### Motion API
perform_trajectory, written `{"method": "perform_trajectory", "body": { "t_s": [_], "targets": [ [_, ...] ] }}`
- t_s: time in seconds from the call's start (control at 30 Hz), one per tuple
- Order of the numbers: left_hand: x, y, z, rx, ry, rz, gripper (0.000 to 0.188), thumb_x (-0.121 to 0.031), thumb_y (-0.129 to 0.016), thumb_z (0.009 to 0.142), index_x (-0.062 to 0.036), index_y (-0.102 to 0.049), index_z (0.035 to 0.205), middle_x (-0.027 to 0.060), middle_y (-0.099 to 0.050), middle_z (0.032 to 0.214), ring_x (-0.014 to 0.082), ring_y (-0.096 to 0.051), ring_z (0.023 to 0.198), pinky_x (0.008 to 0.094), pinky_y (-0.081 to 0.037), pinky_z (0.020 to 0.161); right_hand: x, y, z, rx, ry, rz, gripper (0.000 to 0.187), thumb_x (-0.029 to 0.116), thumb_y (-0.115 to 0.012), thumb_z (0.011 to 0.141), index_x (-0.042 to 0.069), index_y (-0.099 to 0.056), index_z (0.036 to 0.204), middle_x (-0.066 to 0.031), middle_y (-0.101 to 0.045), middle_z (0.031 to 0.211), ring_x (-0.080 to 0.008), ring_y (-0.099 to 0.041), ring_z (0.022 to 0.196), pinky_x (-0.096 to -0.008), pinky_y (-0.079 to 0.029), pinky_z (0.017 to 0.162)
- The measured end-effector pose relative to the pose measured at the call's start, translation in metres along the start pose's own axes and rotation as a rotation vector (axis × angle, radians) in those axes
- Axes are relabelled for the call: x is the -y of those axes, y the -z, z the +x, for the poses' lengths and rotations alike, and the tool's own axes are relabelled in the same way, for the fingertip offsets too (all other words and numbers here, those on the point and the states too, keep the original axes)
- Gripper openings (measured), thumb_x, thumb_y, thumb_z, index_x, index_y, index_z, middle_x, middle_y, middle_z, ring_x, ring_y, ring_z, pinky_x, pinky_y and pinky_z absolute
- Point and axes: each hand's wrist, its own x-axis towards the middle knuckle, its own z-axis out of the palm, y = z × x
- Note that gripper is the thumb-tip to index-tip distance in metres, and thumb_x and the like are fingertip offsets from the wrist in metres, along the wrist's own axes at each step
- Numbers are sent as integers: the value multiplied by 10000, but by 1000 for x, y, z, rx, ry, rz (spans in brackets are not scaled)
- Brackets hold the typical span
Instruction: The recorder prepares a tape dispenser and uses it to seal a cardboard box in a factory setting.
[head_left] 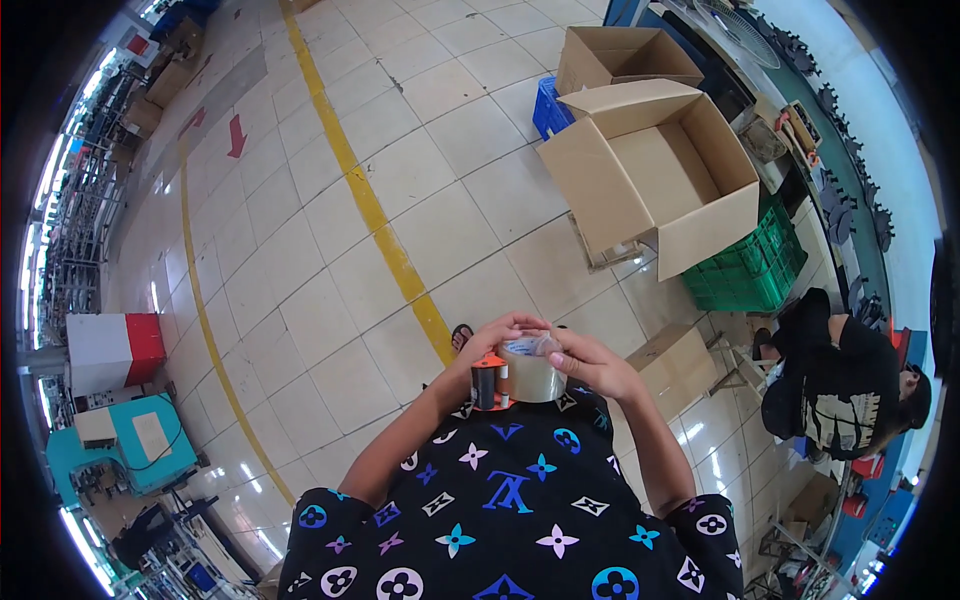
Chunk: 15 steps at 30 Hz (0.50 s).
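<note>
Close to my body I hold a tape dispenser point(487, 383) with an orange frame and a dark roller-like handle, loaded with a wide roll of clear packing tape point(536, 380). My left hand point(506, 328) wraps over the dispenser's far side from the left, its fingers curled near the top of the roll. My right hand point(598, 366) grips the roll's right side, with the thumb by a crumpled loose piece of tape at the roll's top. Some fingers of both hands are hidden behind the roll.
An open cardboard box point(640, 165) rests on a green crate point(745, 265) ahead right. Another open box point(625, 60) stands behind it by a blue crate point(550, 108). A closed carton point(672, 370) lies right. A seated person point(840, 375) works at the right-hand conveyor. Yellow lines cross the tiled floor.
</note>
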Motion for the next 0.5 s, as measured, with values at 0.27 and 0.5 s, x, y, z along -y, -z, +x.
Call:
{"method": "perform_trajectory", "body": {
  "t_s": [0.27, 0.5],
  "targets": [
    [13, 29, 0, 132, 50, -63, 277, -133, -514, 800, 19, -602, 1015, 168, -570, 1261, 280, -538, 1191, 405, -410, 1059, -4, 1, -4, -126, 166, 261, 224, 214, -527, 961, 7, -611, 952, -166, -605, 1164, -296, -532, 1198, -431, -359, 1069],
    [14, 22, 4, 151, 40, -164, 261, -198, -511, 864, 12, -589, 999, 183, -549, 1281, 289, -529, 1207, 429, -402, 1067, -10, -8, -19, -217, 345, 357, 182, 157, -499, 894, 28, -562, 782, -228, -608, 1139, -356, -545, 1187, -535, -326, 1091]
  ]
}}
